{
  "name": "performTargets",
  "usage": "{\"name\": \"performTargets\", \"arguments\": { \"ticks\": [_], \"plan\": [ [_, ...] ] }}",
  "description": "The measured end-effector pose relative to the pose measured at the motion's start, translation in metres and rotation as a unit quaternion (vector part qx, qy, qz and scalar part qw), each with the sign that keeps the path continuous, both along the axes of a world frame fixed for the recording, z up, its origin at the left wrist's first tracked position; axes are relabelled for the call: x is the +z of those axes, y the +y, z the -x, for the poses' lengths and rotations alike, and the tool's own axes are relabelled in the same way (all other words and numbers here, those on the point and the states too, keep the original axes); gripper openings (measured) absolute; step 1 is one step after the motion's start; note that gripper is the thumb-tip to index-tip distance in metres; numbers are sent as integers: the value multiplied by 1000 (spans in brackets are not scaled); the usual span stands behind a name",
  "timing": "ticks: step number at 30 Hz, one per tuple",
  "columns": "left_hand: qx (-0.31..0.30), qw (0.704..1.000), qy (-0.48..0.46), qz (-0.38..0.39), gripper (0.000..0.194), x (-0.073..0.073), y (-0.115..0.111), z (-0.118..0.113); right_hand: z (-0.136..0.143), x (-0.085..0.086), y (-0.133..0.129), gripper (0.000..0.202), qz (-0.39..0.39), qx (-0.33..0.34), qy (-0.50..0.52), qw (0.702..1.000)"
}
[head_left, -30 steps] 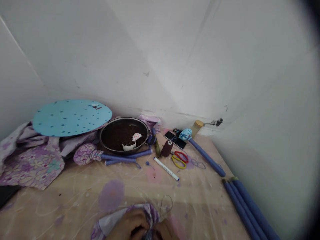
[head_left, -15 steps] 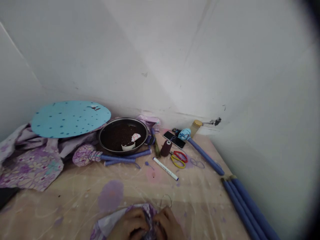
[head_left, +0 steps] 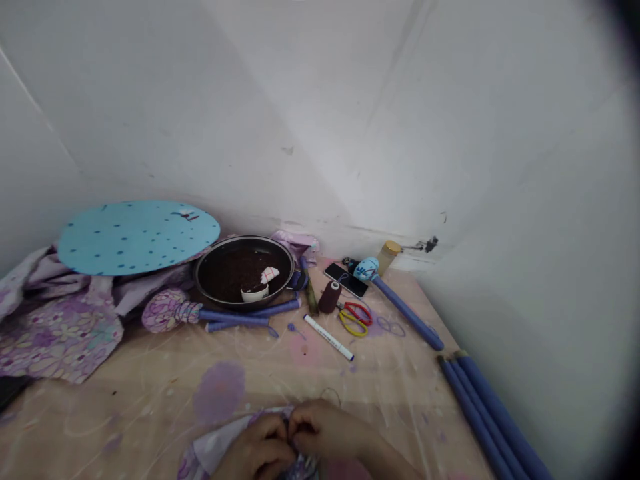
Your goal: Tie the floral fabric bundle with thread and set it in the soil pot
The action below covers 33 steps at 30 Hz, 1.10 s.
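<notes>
Frying pan (head_left: 225,270): far, near wall (head_left: 300,167); broken cup pieces (head_left: 255,292) inside | oval board (head_left: 137,237): far left, on cloth (head_left: 65,327) | marker (head_left: 329,337): right of pan, nearer | thread spool (head_left: 330,297): between phone (head_left: 346,279) and marker | snips (head_left: 355,319): right of spool | three wrapped rods (head_left: 493,417): near right
</notes>
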<state>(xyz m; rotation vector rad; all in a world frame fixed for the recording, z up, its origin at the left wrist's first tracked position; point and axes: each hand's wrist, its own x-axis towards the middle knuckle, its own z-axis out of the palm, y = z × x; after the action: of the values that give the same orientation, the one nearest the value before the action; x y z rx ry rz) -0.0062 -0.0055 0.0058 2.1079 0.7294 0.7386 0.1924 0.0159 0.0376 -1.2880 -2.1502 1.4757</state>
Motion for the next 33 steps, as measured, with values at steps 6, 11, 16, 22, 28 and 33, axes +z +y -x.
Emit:
{"name": "performTargets", "arguments": {
  "ticks": [6, 11, 16, 22, 28, 33],
  "plan": [
    [-19, 999, -29, -10, 16, -8, 1, 2, -7, -12, 5, 17, 78, -4, 46, 996],
    [-29, 999, -29, 0, 16, -14, 4, 1, -9, -15, 5, 9, 121, -10, 71, 990],
    [-15, 1000, -4, 25, 16, -17, 1, 2, -7, -16, 5, 13, 111, -30, 74, 991],
    [52, 988, 47, 135, 6, -16, -1, 2, -3, -12, -1, 17, 90, -41, 71, 993],
    [-5, 999, 14, 39, 12, -1, -2, 5, 6, -5, -12, 8, 2, -207, 104, 973],
    [-28, 999, -17, -6, 18, 8, 4, 4, -5, 4, -1, 38, 66, -326, 196, 922]
  ]
}}
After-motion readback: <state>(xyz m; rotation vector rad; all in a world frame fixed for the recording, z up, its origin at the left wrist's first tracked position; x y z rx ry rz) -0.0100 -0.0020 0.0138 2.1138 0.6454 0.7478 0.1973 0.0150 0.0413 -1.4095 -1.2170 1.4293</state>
